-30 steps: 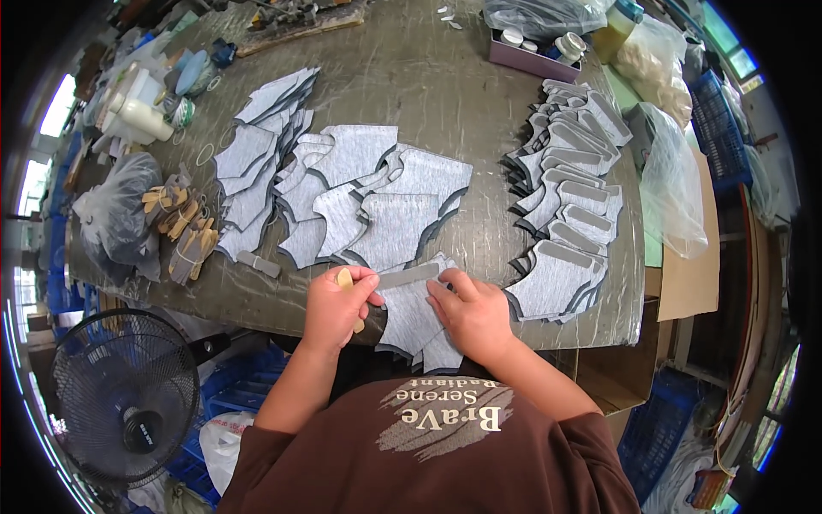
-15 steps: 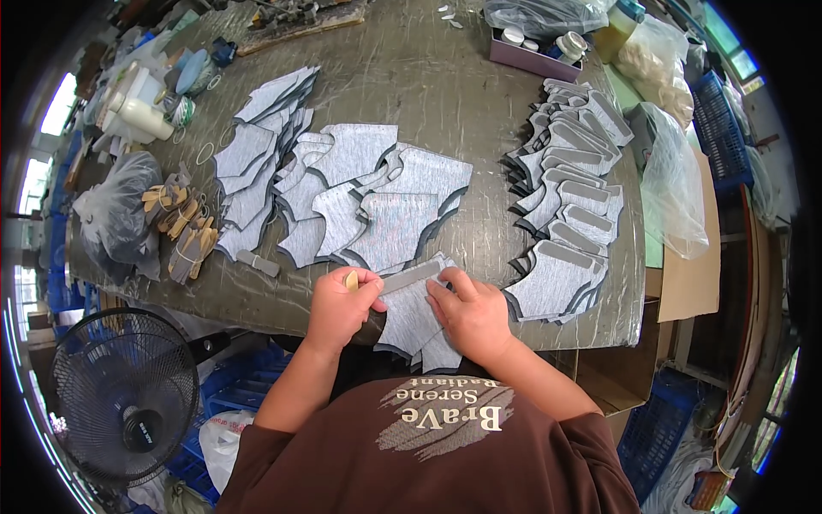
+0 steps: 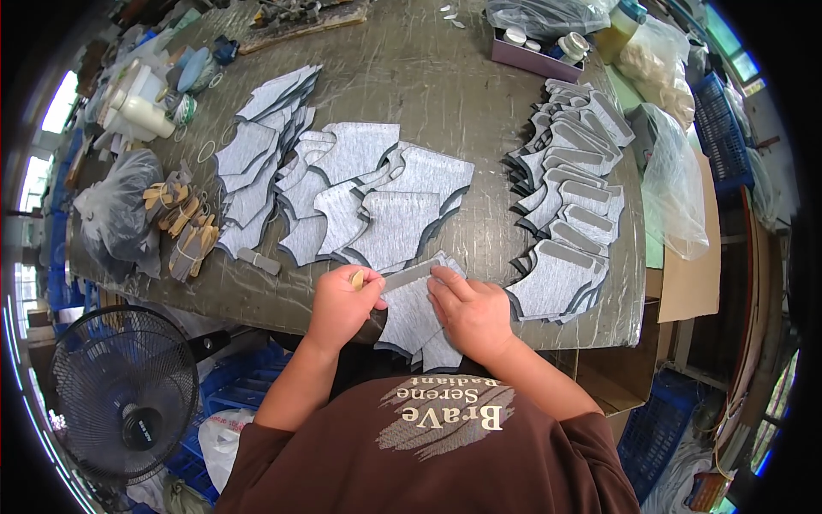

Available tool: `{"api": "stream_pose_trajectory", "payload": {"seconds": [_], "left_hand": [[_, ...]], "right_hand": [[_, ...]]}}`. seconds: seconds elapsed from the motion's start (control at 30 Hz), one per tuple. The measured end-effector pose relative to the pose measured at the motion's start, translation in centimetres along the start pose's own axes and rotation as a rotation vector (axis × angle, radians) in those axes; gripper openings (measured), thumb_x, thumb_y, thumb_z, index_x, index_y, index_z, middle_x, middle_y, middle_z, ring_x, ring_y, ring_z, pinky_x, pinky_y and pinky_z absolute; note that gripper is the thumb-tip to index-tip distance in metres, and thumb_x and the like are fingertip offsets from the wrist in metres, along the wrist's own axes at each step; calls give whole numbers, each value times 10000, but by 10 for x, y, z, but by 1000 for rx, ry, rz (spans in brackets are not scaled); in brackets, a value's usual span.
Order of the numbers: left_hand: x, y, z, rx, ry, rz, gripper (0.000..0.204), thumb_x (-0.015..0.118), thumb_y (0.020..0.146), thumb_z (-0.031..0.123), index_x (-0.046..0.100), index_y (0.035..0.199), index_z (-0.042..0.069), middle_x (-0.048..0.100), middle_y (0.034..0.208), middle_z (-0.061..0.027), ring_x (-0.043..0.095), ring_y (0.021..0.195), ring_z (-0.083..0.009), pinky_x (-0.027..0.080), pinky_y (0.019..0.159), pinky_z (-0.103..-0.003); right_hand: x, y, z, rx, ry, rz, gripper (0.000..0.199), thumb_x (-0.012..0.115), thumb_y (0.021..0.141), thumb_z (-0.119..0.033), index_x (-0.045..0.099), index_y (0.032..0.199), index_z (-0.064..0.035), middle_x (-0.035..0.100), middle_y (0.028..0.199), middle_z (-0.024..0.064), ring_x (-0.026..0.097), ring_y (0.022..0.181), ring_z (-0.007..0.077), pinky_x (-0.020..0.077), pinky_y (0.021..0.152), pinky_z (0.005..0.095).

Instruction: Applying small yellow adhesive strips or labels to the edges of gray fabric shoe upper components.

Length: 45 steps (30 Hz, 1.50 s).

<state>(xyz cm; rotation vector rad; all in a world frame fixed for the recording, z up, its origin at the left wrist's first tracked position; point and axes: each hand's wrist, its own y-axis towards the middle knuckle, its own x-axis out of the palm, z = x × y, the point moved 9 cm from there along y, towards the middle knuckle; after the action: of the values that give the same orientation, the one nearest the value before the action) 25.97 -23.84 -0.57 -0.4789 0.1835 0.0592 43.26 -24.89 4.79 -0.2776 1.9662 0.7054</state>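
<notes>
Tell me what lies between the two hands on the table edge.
In the head view, a grey fabric piece with a narrow grey strip on it spans from left hand to right hand.

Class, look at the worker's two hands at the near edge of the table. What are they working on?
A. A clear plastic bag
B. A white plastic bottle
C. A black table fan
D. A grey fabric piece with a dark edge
D: the left hand and the right hand both rest on a grey fabric piece lying at the table edge.

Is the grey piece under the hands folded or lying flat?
Flat. The grey piece lies spread at the table edge, under the right hand.
</notes>
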Motion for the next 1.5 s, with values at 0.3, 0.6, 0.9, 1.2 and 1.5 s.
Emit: {"api": "stream_pose_trajectory", "payload": {"seconds": [0.3,0.6,0.9,1.2,1.5], "left_hand": [[1,-4,27,394,450,41,101,666,786,55,631,808,-38,596,664,-59,563,599,-125,450,552,-271],[8,-23,48,505,546,60,222,744,712,104,570,816,14,581,866,-116,586,729,-311,466,644,-366],[32,-26,37,440,319,-294,298,737,688,-36,571,933,-5,666,1007,-86,549,679,-119,442,603,-246],[26,-28,44,492,344,-335,376,677,730,-30,580,1093,-12,596,1026,-46,430,632,-88,394,603,-208],[36,-28,50,177,-218,-411,309,473,917,27,541,1203,-64,564,908,-63,515,716,-86,420,616,-210]], "right_hand": [[3,0,1,11,7,-13,177,647,754,-173,623,915,-103,612,1064,-16,563,567,156,458,514,325],[-2,8,0,36,11,-37,404,617,759,-155,578,1154,-84,568,1155,48,591,573,164,474,512,324],[-22,6,3,-39,293,93,246,702,691,-98,599,914,-108,610,877,42,600,654,240,462,565,367],[-116,-23,102,485,166,218,70,639,812,-87,657,870,-52,629,790,115,624,659,297,492,585,351],[-49,6,36,334,733,105,90,653,790,-8,660,879,-13,616,800,110,582,671,232,462,611,308]]}}
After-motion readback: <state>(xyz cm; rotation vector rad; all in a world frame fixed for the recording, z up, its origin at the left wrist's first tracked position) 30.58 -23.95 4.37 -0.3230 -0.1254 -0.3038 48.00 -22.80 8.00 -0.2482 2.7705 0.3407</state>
